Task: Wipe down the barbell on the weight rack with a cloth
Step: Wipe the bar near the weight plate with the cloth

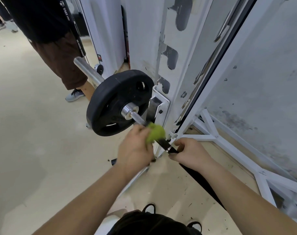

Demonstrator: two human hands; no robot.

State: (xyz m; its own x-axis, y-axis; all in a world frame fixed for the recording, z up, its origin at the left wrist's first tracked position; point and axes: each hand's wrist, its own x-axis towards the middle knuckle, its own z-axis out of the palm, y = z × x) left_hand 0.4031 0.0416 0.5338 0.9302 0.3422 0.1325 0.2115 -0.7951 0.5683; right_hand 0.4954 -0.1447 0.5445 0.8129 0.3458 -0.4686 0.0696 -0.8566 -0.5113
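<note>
Here: barbell (139, 118) rests in hook of white rack (180, 73), running diagonally toward wearer. Black plate (110, 100) sits on sleeve, just outside upright. Left hand (135, 148) grips green cloth (156, 133), fingers curled, cloth bunched round shaft just inside hook. Right hand (189, 153) beside it, fingers wrapped round dark stretch of shaft nearer wearer. Hands near, not touching. Bystander (59, 61) in brown shorts stands beyond bar's far end.

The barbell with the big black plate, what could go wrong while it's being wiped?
The left hand with the green cloth works right beside the rack hook; its fingers might get pinched if the barbell rolls. Another person's leg stands close to the bar's far end and could get bumped.
</note>
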